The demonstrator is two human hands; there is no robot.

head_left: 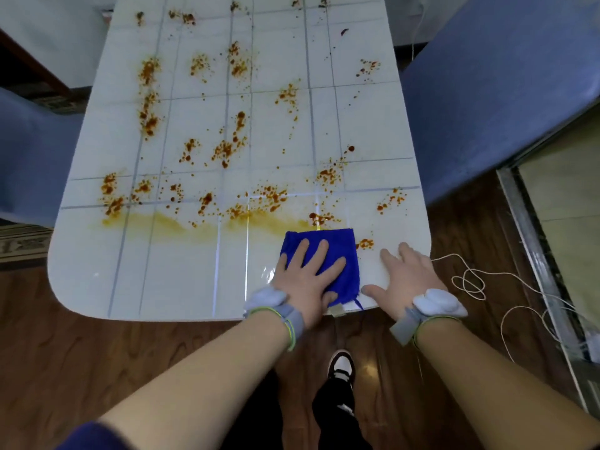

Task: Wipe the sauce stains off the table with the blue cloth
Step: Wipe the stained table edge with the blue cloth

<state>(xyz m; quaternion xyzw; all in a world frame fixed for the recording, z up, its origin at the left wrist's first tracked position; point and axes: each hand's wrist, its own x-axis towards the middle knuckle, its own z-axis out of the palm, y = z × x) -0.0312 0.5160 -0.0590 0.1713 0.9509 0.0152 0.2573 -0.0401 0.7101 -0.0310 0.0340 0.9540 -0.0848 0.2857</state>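
The white table (181, 280) fills the upper middle of the view, its far end cut off by the top edge. The blue cloth (337, 245) lies folded near the table's near edge, at about 5 o'clock from the table's centre. The left hand (305, 277) rests flat on the cloth, fingers spread and open, covering its near left part; how much cloth lies under the palm cannot be seen. The right hand (406, 277) lies open and flat on bare table just beside the cloth, at its 3 o'clock, gripping nothing. Both wrists carry grey bands with pale pads.

Orange-brown sauce stains (227, 147) dot the table from 9 o'clock round to 2 o'clock of the cloth; a small patch sits just beside the cloth's right edge. A pale yellow smear (168, 222) runs leftwards from the cloth's far edge. Blue chairs (500, 92) flank the table, partly cropped. A thin white cord (470, 280) loops on the wooden floor at 3 o'clock of the right hand.
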